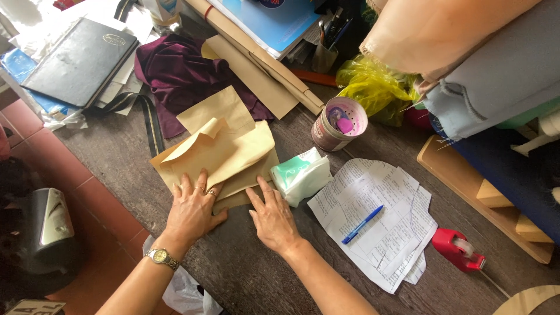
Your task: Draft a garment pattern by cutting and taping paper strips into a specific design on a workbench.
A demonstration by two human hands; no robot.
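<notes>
Fingers (188, 185) of the left hand (192, 211) lie spread and flat, grasping nothing, pressing the stack of tan paper pieces (224, 153); the right hand (272, 219) rests open on the stack's near edge, just left of the tissue pack (300, 175). Smoothing works best, I'd judge, with even palm pressure outward, since the top sheet's corner curls up.

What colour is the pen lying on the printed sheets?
Blue; the pen shows best in the head view.
</notes>
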